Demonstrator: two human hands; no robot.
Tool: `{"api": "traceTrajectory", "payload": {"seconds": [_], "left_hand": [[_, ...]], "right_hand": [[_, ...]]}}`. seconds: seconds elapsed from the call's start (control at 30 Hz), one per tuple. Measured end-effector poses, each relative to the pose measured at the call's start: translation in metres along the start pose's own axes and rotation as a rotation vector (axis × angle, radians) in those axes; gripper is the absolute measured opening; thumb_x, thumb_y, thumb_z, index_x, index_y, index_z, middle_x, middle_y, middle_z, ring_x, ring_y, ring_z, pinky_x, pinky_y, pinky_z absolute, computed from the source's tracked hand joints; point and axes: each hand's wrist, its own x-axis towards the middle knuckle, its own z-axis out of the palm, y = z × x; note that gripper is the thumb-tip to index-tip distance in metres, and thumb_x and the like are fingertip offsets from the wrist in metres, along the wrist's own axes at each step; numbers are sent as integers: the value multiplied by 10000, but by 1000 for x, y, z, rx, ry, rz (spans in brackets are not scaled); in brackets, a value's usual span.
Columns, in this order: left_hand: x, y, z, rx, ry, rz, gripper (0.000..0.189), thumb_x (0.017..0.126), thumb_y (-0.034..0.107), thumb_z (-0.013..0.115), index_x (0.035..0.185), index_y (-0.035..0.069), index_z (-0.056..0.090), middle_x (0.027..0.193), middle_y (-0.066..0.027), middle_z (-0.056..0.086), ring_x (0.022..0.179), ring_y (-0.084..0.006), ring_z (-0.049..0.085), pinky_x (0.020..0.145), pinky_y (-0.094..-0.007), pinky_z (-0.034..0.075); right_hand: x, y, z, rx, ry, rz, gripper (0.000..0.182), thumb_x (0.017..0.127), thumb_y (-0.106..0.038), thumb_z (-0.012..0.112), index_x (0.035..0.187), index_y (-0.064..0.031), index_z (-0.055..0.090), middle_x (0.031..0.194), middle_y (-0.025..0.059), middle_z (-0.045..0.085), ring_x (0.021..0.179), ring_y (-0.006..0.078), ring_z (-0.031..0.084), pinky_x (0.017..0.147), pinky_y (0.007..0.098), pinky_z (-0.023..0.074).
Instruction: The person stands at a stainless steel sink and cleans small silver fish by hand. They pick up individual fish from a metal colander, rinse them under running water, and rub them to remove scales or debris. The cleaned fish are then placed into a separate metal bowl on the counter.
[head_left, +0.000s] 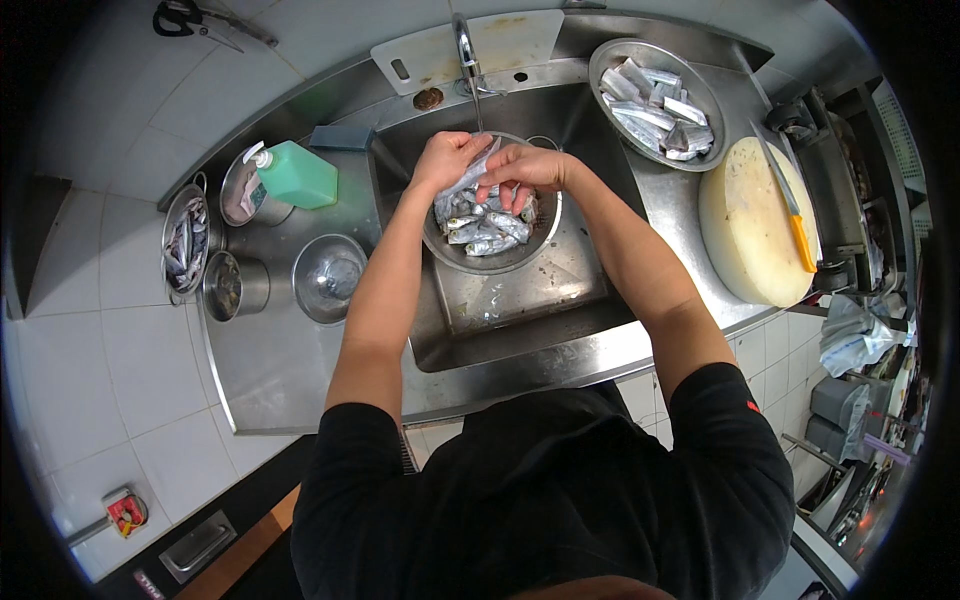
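My left hand (448, 159) grips one end of a long silvery fish (469, 178) under the running tap (466, 46). My right hand (529, 171) pinches the same fish from the other side, fingers bent over it. Both hands are above a round metal colander (504, 264) in the steel sink (525, 300). Several small silver fish (491, 234), heads on, lie in the colander beneath my fingers. A thin stream of water falls from the tap close behind my hands. Part of the held fish is hidden by my fingers.
Cut silvery fish pieces fill a steel bowl (720, 112) at the sink's right. A yellow-handled knife (791, 206) lies on a thick round chopping block (739, 225). To the left are a green soap bottle (300, 176), a metal bowl (328, 277) and a fish-filled colander (186, 240).
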Motion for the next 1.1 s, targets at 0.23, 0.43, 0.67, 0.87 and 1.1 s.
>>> {"api": "traceTrajectory", "payload": {"seconds": [0.23,0.43,0.67,0.87,1.1], "left_hand": [[-7,-1,4,9,48,-7,449,943,396,635,755,-10,666,599,-35,561,582,-87,445,560,-306,420],[5,-4,12,-457,-25,-96,440,954,415,614,806,2,646,724,-29,627,627,-105,510,585,-301,436],[-4,1,1,-189,-32,-38,447,933,441,637,908,-3,689,774,-39,659,687,-87,524,619,-289,447],[-15,8,6,-77,-55,105,414,945,406,629,901,-2,681,748,-48,652,693,-91,505,646,-297,458],[-26,-3,4,-353,-207,262,424,869,316,701,1123,6,563,917,-109,658,869,-150,624,735,-340,501]], "right_hand": [[7,17,11,161,128,-47,300,935,-319,659,943,-19,660,861,66,691,624,111,636,531,271,580],[24,22,7,186,424,-347,200,933,-198,670,959,-1,640,753,47,649,572,109,622,529,245,546],[6,1,6,16,197,-106,240,951,-255,642,943,-15,660,803,58,695,582,110,636,543,256,573],[6,13,-4,70,126,-45,230,922,-252,680,893,-23,672,780,57,688,599,123,656,554,246,579],[12,25,-8,63,320,-220,214,902,-212,708,841,-10,672,736,32,656,590,97,632,551,226,559]]}}
